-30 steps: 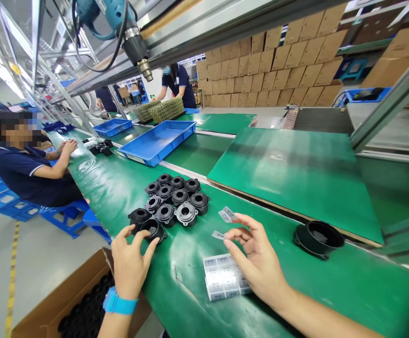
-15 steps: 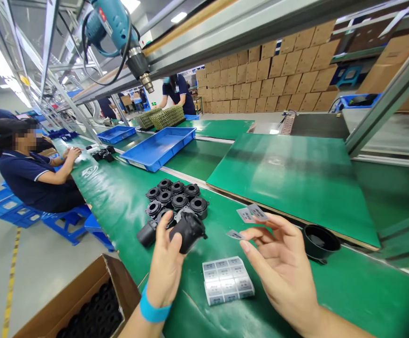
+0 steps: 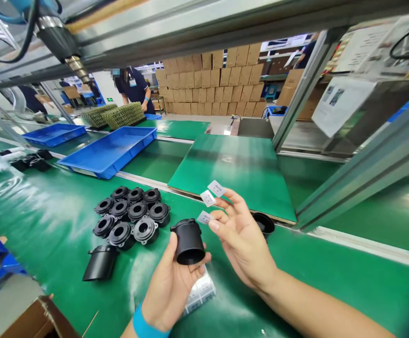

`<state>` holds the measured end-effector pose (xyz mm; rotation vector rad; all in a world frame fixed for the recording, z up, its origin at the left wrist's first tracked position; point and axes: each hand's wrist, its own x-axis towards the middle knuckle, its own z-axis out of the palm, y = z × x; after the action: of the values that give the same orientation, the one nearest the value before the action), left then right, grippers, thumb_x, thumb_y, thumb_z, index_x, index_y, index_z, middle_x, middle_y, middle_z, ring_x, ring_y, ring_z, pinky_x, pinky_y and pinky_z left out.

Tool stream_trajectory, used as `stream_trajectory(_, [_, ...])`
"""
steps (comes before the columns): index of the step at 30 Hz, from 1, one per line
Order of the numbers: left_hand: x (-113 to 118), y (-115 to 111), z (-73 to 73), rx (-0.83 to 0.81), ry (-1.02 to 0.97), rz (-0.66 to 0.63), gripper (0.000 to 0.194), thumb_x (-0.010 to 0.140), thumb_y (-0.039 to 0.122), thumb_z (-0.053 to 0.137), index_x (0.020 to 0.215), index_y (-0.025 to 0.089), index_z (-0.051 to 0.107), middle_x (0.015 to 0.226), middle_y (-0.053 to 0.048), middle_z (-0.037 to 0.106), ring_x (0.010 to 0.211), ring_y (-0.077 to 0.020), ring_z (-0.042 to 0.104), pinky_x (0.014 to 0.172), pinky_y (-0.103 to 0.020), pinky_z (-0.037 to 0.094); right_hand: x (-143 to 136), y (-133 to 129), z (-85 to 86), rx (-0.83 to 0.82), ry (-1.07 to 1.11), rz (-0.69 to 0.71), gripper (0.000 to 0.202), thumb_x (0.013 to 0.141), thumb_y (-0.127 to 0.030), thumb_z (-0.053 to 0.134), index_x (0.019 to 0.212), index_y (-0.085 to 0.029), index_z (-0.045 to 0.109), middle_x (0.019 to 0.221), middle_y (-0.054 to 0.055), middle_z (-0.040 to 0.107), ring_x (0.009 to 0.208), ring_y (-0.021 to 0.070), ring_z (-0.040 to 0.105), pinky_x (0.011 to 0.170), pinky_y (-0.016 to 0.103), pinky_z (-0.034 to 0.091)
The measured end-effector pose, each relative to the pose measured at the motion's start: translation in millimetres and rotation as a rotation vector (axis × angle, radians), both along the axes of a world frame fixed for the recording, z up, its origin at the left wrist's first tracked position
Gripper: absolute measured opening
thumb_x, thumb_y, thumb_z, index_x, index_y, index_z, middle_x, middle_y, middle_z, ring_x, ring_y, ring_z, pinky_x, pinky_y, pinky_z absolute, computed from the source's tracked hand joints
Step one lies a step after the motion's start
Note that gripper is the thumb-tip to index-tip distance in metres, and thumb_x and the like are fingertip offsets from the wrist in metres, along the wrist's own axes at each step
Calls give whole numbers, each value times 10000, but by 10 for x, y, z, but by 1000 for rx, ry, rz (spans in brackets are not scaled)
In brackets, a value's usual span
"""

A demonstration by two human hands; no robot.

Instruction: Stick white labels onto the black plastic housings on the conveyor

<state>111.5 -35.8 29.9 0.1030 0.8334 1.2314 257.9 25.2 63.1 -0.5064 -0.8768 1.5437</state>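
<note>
The left hand (image 3: 171, 287) is clamped on a black cup (image 3: 189, 240), its thumb against the near left side and fingers wrapping beneath. The cup is held above the bench (image 3: 59, 211), tilted, tabbed end up, open mouth turned down toward the wearer. A blue band (image 3: 148, 324) circles the left wrist. Just right of the cup, the right hand (image 3: 244, 241) pinches a label (image 3: 204, 217) between thumb and forefinger; two spare labels (image 3: 208, 198) sit at its other fingertips, farther from the cup. Below the cup, a label sheet (image 3: 204, 288) lies partly hidden by the left hand. Left of the cup, well apart, rests a second cup (image 3: 100, 264). Beyond that, also left of the cup, ten black parts (image 3: 137, 212) with round holes are packed close. A third cup (image 3: 268, 224) is right of the cup, partly behind the right hand. Beyond the cup lies a green board (image 3: 237, 164); beyond it to the left, a blue tray (image 3: 109, 152). Far beyond the cup, a person (image 3: 133, 86) stands near stacked cartons (image 3: 211, 87).
</note>
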Motion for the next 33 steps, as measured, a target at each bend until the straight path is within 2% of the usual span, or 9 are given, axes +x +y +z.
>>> stream_trajectory(5, [-35, -47, -15, 42, 138, 107, 544, 1046, 587, 597, 1245, 86, 671, 921, -127, 763, 538, -94, 595, 498, -200, 481, 111, 58, 51, 21, -41, -28, 551, 871, -192, 937, 1316, -371, 666, 1163, -19, 666, 901, 98, 636, 914, 160, 584])
stream_trajectory(8, [-56, -81, -7, 80, 224, 132, 623, 970, 681, 660, 1251, 126, 617, 801, -58, 707, 506, -109, 591, 446, -198, 452, 148, 81, 60, 21, -66, -57, 544, 864, -186, 941, 1307, -367, 681, 1166, -10, 665, 924, 108, 625, 910, 153, 582])
stream_trajectory(10, [-75, -93, 16, 118, 285, 143, 689, 926, 700, 708, 1355, 188, 542, 793, -25, 692, 538, -146, 649, 441, -206, 468, 159, 91, 58, 15, -87, -79, 535, 857, -185, 946, 1291, -369, 694, 1149, -7, 664, 931, 117, 620, 903, 157, 585])
stream_trajectory(12, [-98, -92, 41, 158, 343, 147, 755, 894, 668, 770, 1440, 253, 457, 848, -12, 700, 588, -174, 703, 457, -216, 496, 157, 95, 48, 15, -111, -89, 527, 857, -188, 948, 1282, -376, 701, 1136, -7, 661, 937, 121, 617, 905, 162, 585])
stream_trajectory(15, [-123, -77, 54, 185, 363, 118, 751, 868, 593, 837, 1417, 271, 437, 874, -4, 694, 645, -180, 729, 480, -206, 490, 127, 75, 25, 28, -144, -51, 523, 871, -200, 940, 1293, -394, 698, 1133, -8, 658, 939, 120, 622, 909, 167, 586])
stream_trajectory(19, [-100, -68, 24, 168, 253, 108, 719, 860, 594, 844, 1350, 262, 436, 821, 31, 656, 591, -111, 639, 479, -172, 396, 48, -8, 6, 44, -199, 74, 509, 897, -220, 914, 1315, -404, 690, 1088, -3, 659, 888, 118, 636, 859, 160, 604])
stream_trajectory(22, [-70, -67, -7, 170, 223, 86, 762, 822, 680, 829, 1310, 245, 438, 814, 39, 645, 539, -77, 565, 473, -175, 338, 6, -76, -32, 44, -280, 136, 437, 929, -263, 877, 1300, -389, 685, 1049, 14, 653, 854, 138, 649, 819, 174, 639])
stream_trajectory(28, [-97, -51, -11, 175, 209, 26, 794, 761, 816, 743, 1225, 242, 450, 785, 53, 614, 432, -47, 445, 441, -216, 212, 27, -83, -228, 87, -360, 84, 592, 864, -327, 915, 1378, -442, 646, 1448, 33, 547, 1161, 225, 665, 887, 189, 671])
stream_trajectory(33, [-69, -70, 69, 93, 202, 63, 822, 745, 742, 808, 1295, 234, 468, 775, 54, 601, 474, -54, 404, 493, -222, 243, 69, -119, -138, 80, -341, 117, 517, 937, -284, 857, 1371, -471, 648, 1452, 22, 529, 1206, 220, 636, 895, 222, 668])
